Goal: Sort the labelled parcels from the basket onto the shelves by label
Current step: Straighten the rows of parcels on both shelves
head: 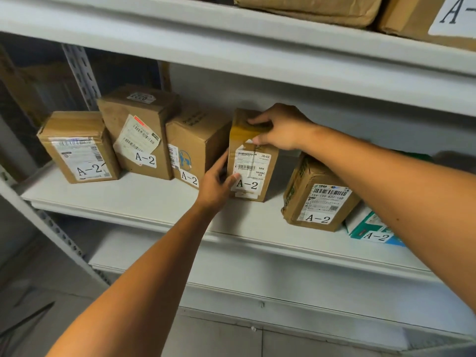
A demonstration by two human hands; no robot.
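Two bare forearms stretch from the bottom of the frame to a grey metal shelf at centre, where a small brown parcel marked A-2 stands upright. The left grip pinches its lower left edge, thumb on the front label. The right grip is curled over the taped top, thumb on the front face. The carton looks stiff and probably light. It is best held as here, by top and side walls, not by the paper label, which could peel. Three more A-2 boxes stand close together at left. Another A-2 box leans at right, a green-and-white packet beside it. At the top right, larger parcels sit on the next shelf up.
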